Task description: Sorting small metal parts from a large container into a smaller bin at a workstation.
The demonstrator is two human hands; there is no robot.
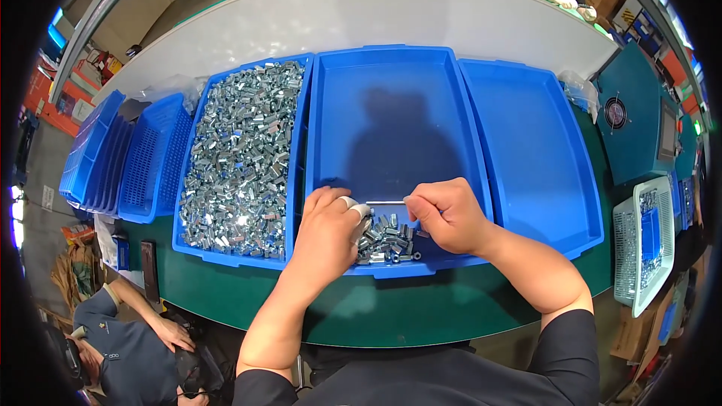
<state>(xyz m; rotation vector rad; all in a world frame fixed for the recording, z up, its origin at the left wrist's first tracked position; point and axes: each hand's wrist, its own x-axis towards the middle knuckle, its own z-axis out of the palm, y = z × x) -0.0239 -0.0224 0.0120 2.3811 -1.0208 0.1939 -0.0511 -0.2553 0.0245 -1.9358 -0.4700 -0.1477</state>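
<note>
A thin metal rod [386, 203] runs level between my two hands, above the near part of the middle blue tray [398, 75]. My right hand [449, 216] is closed in a pinch on its right end. The fingers of my left hand [329, 229] are curled at the rod's left end, with white coverings on some fingertips. What they grip is hidden. Below and between the hands lies a small heap of silvery metal sleeve-like pieces [387, 244], at the near edge of the tray.
To the left, a blue tray [183, 214] is full of similar metal pieces [244, 150]. Another blue tray [530, 143] sits at right. Blue baskets [154, 158] stand far left; a pale basket [626, 256] and a teal machine [632, 120] are at right. Two other people are nearby.
</note>
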